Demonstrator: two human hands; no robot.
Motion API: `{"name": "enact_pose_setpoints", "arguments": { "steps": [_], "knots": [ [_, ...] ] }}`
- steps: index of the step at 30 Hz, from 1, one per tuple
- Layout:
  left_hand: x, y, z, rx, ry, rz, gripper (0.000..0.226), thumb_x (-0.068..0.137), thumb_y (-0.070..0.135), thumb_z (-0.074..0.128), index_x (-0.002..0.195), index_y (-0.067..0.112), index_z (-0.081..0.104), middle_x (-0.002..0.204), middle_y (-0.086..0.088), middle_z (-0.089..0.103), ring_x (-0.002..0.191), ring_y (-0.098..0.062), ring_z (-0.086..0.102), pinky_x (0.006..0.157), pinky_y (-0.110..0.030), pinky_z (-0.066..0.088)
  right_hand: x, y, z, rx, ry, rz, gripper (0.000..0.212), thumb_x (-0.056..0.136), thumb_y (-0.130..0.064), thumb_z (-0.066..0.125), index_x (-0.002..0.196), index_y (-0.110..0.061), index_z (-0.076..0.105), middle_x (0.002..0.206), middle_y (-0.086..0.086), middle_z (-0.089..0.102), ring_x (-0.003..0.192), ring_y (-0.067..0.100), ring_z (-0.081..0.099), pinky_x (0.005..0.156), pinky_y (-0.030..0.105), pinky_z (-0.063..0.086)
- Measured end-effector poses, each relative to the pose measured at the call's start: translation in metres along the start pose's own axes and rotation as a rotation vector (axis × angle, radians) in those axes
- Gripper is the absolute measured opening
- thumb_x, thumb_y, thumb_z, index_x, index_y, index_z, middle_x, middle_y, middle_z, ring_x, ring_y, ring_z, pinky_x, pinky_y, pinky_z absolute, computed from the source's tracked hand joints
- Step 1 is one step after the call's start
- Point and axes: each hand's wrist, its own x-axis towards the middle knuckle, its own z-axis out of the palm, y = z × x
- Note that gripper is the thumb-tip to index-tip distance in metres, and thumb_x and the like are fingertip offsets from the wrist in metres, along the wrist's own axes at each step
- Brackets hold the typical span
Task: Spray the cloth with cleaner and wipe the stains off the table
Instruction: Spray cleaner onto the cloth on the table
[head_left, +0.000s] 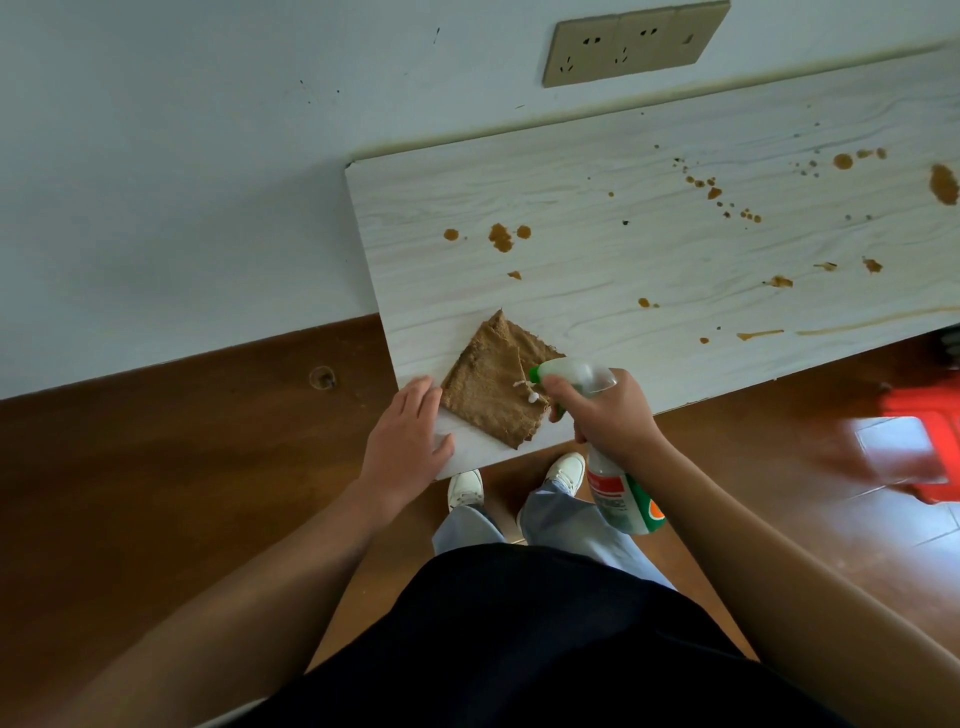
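Note:
A folded brown cloth lies flat near the front left corner of the white wood-grain table. My right hand grips a spray bottle with a green and white head, its nozzle aimed down at the cloth; white foam spots sit on the cloth by the nozzle. My left hand rests flat on the table corner, fingers spread, touching the cloth's left edge. Brown stains are scattered over the table, denser toward the right.
The table stands against a pale wall with a beige socket panel. Brown wooden floor lies below. A red object sits blurred on the floor at the right. My white shoes stand under the table's front edge.

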Motion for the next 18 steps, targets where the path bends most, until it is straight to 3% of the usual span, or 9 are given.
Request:
{"name": "enact_pose_setpoints", "arguments": {
  "steps": [5, 8, 12, 18],
  "knots": [
    [0.0, -0.001, 0.001, -0.008, -0.015, -0.003, 0.064, 0.097, 0.037, 0.057, 0.152, 0.007, 0.041, 0.16, -0.01, 0.037, 0.151, -0.026, 0.033, 0.121, -0.034, 0.033, 0.007, -0.007, 0.01, -0.076, 0.043, 0.051, 0.053, 0.08, -0.059, 0.07, 0.094, -0.008, 0.066, 0.063, 0.0, 0.07, 0.043, 0.005, 0.06, 0.047, 0.019, 0.049],
    [0.001, -0.002, 0.002, -0.021, -0.009, -0.007, 0.065, 0.098, 0.037, 0.057, 0.153, 0.009, 0.039, 0.161, -0.009, 0.036, 0.152, -0.025, 0.032, 0.121, -0.033, 0.031, 0.008, -0.009, 0.01, -0.063, 0.002, 0.035, 0.047, 0.083, -0.058, 0.071, 0.094, -0.012, 0.068, 0.058, -0.005, 0.069, 0.042, 0.003, 0.06, 0.043, 0.013, 0.045],
    [0.0, -0.002, 0.002, -0.015, 0.004, 0.003, 0.064, 0.097, 0.037, 0.058, 0.152, 0.008, 0.041, 0.16, -0.01, 0.038, 0.151, -0.026, 0.035, 0.12, -0.034, 0.034, 0.006, -0.003, 0.007, -0.051, 0.021, 0.048, 0.048, 0.082, -0.058, 0.071, 0.093, -0.011, 0.067, 0.069, 0.003, 0.072, 0.044, 0.006, 0.06, 0.05, 0.022, 0.052],
    [-0.001, -0.002, 0.003, -0.012, 0.032, 0.019, 0.063, 0.095, 0.035, 0.062, 0.148, 0.006, 0.045, 0.156, -0.012, 0.043, 0.148, -0.027, 0.04, 0.118, -0.035, 0.04, 0.004, 0.006, 0.001, -0.06, -0.021, 0.06, 0.048, 0.085, -0.059, 0.067, 0.091, -0.011, 0.069, 0.073, 0.004, 0.074, 0.045, 0.009, 0.061, 0.05, 0.022, 0.053]
  ]
}}
